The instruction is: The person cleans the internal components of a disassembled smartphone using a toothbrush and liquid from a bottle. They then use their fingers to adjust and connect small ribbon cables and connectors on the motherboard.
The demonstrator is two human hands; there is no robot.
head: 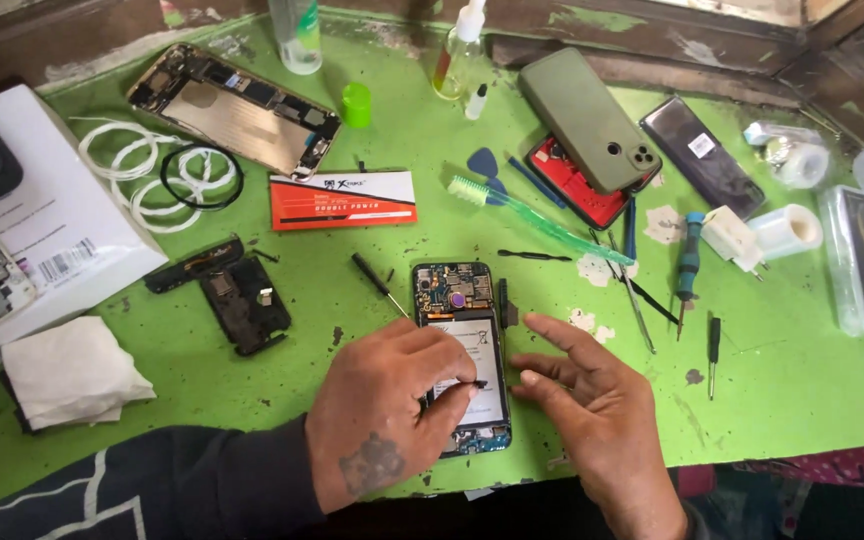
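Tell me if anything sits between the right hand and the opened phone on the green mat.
Nothing visible does. The right hand hovers just beside the opened phone, fingers spread toward its right edge, with only bare green mat between. The left hand already rests on the phone's battery, covering its lower left part.

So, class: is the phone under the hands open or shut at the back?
Open. The phone has no back cover: its circuit board and battery lie exposed.
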